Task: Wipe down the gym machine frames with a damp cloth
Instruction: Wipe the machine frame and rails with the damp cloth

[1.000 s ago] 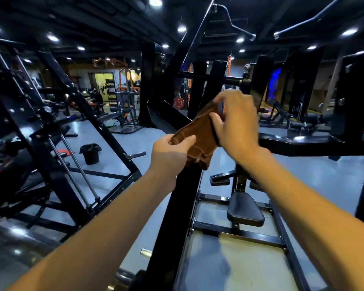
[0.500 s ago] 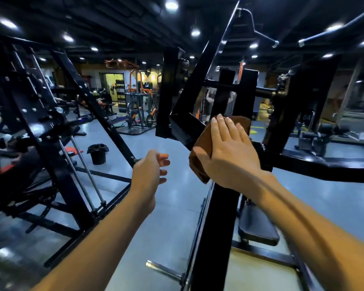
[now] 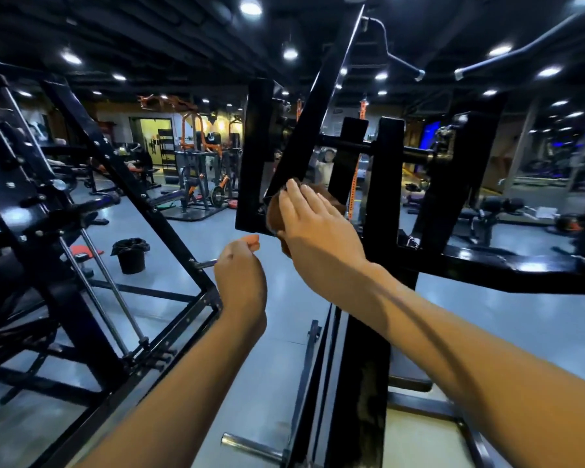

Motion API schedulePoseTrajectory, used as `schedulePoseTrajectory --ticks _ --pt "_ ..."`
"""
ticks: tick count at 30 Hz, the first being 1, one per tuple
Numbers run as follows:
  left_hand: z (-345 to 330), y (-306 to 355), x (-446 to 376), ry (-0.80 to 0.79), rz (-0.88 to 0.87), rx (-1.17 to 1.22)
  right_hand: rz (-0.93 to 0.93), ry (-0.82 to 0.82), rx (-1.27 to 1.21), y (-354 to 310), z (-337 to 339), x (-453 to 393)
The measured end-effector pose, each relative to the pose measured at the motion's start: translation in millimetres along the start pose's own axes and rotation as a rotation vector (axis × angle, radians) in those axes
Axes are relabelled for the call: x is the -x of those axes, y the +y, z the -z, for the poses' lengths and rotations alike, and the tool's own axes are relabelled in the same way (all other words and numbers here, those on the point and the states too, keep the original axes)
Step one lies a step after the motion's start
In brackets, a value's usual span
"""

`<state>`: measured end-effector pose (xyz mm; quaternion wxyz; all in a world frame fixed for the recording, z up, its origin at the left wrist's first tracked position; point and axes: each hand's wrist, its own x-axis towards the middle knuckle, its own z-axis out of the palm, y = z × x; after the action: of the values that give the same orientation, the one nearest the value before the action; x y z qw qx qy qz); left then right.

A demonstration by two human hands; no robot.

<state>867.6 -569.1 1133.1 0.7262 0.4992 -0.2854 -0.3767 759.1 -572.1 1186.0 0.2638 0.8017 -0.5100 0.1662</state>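
Now, step: I judge this to be the wiping itself, on the black frame [image 3: 260,157] of the machine in front of me, at the joint where a slanted bar meets the upright post.
Right hand: my right hand [image 3: 313,224] lies flat with fingers straight, pressing the brown cloth [image 3: 273,214] against the frame; nothing is curled round it, the palm and fingers hold it there by pressure alone.
Cloth: mostly hidden under my hand, showing only at the left edge and a bit beyond my fingertips; whether it is damp I cannot tell.
Left hand: my left hand [image 3: 240,268] hangs in the air just below and left of the cloth, fingers loosely curled, holding nothing and touching nothing.
Next move: I expect to slide the flat hand along the bar, keeping steady pressure so the cloth does not slip out from under the palm, then carry on down the vertical post [image 3: 362,366] toward the floor.
Care: the joint has edges and corners, so the cloth may bunch or catch there; a pinch with the thumb would likely help.
Surroundings: a black bucket [image 3: 130,255] stands on the floor well to the left, beyond a neighbouring rack [image 3: 92,204].
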Motion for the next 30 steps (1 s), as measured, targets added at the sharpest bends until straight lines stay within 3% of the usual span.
schedulePoseTrajectory --ticks 2,6,10,13,23,26,30 --pt "-7.1 2.9 7.3 -0.064 -0.131 -0.054 -0.082 0.027 -0.146 19.1 18.4 37.6" --pt "-27.4 -0.2 12.5 -0.162 -0.486 -0.186 -0.334 0.271 -0.280 62.9 23.5 87.0" --pt "-55.9 1.3 -0.9 -0.113 -0.918 -0.400 -0.282 0.266 -0.395 65.7 -13.0 85.5" --pt "-71.4 -1.1 -21.5 -0.160 -1.122 -0.536 -0.269 0.273 -0.422 78.3 -24.3 59.7" --pt "-79.3 -13.1 -31.5 -0.160 -1.224 -0.504 -0.393 0.305 -0.562 188.3 -13.1 -91.4" --pt "-78.5 -13.3 -31.1 -0.161 -1.226 -0.514 -0.393 0.373 -0.631 191.6 -10.3 -93.0" --pt "-79.6 -13.8 -31.1 -0.158 -1.210 -0.496 -0.568 0.581 -0.715 213.2 4.9 -60.9"
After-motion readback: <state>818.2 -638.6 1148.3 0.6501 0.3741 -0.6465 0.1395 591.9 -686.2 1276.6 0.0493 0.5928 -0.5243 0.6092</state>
